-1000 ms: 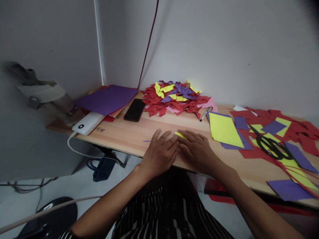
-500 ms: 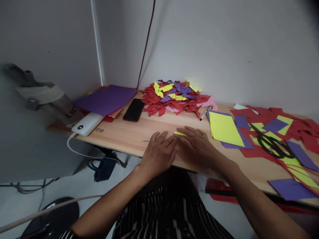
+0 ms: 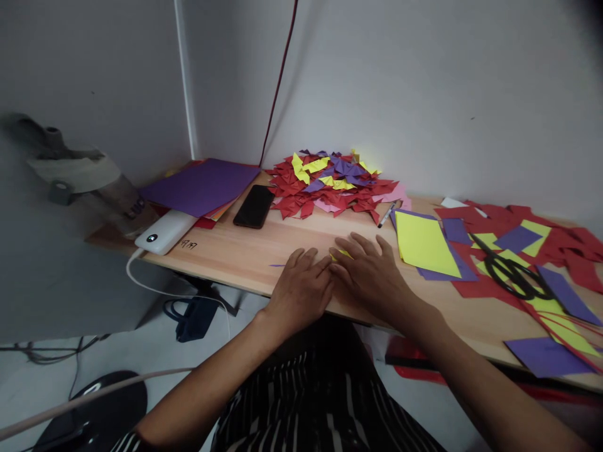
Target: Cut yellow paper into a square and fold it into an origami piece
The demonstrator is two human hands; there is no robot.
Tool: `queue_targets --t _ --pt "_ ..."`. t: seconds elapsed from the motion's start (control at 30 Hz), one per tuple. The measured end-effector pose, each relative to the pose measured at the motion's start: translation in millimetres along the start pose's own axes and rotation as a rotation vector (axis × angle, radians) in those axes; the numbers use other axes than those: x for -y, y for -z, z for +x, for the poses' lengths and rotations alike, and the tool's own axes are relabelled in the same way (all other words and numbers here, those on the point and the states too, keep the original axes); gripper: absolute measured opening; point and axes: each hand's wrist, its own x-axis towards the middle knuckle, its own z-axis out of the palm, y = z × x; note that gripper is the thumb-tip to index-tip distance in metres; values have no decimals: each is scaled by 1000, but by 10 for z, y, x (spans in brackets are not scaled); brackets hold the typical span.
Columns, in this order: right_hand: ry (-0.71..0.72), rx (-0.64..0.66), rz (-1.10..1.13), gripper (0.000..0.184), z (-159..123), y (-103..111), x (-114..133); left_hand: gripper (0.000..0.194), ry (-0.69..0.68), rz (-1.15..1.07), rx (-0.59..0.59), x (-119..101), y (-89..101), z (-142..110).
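A small piece of yellow paper (image 3: 342, 255) lies on the wooden table, mostly covered by my hands. My left hand (image 3: 302, 285) has its fingers bent and close together, pinning the paper's left end against the tabletop. My right hand (image 3: 367, 270) lies palm down over the paper with its fingers spread. Its thumb reaches across toward the left index finger. How the paper is folded is hidden. Just left of my left fingertips is a thin purple paper scrap (image 3: 277, 265).
Behind my hands stands a heap of folded paper pieces (image 3: 330, 182). A black phone (image 3: 254, 206), white power bank (image 3: 166, 232) and purple sheets (image 3: 202, 187) lie left. To the right are yellow sheets (image 3: 426, 243), a pen (image 3: 386, 215), black scissors (image 3: 513, 276) and red paper pieces (image 3: 579, 251).
My right hand's fingers have lifted and spread wider, and the yellow paper shows a slightly different shape beneath. My left hand stays nearly in place.
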Motion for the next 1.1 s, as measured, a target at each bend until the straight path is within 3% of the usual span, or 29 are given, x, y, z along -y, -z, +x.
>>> queue_targets --t 0.23,0.4,0.53,0.63,0.73,0.9,1.1 --pt "-151 -30 84 42 -156 -113 -248 33 30 -57 -16 16 -17 -5" --pt "-262 -89 114 32 -305 -140 -386 28 55 -120 -11 47 -15 46" --pt "-285 -99 194 25 -282 -150 -406 35 126 -130 44 81 -14 245" --pt "-313 -68 254 20 -231 -123 -415 43 100 -110 100 119 -54 431" --pt "-337 -39 300 16 -193 -95 -425 36 86 -131 126 155 -115 549" --pt "-349 -93 398 18 -180 -122 -430 19 132 -220 95 176 -150 558" --pt "-450 -138 612 19 -210 -145 -427 23 185 -385 36 189 -100 535"
